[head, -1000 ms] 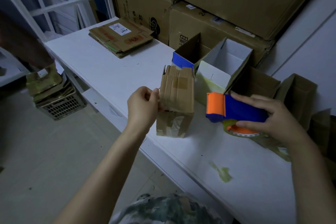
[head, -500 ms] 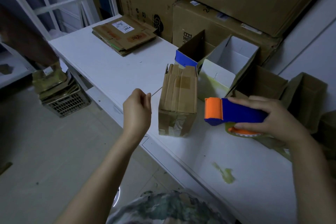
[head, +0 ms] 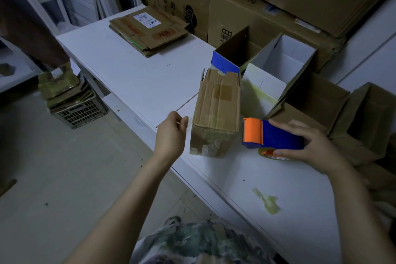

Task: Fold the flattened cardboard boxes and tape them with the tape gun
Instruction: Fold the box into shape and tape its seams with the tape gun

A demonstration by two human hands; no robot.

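A small brown cardboard box (head: 216, 111) stands folded near the front edge of the white table (head: 132, 79), with tape across its near end. My left hand (head: 171, 133) hovers just left of the box, fingers loosely curled, holding nothing and not touching it. My right hand (head: 308, 146) grips the blue and orange tape gun (head: 272, 135) to the right of the box, orange end pointing at it. A stack of flattened cardboard boxes (head: 150, 30) lies at the table's far end.
Several open boxes stand behind the small one: a blue-edged one (head: 231, 53), a white one (head: 280, 64), brown ones (head: 317, 100) at right. Large cartons (head: 246, 17) line the wall. A tape scrap (head: 267, 201) lies on the table. A crate of cardboard (head: 72, 100) sits on the floor.
My left hand has let go of the small box and drawn back a little to the left. The tape gun stays in my right hand beside the box.
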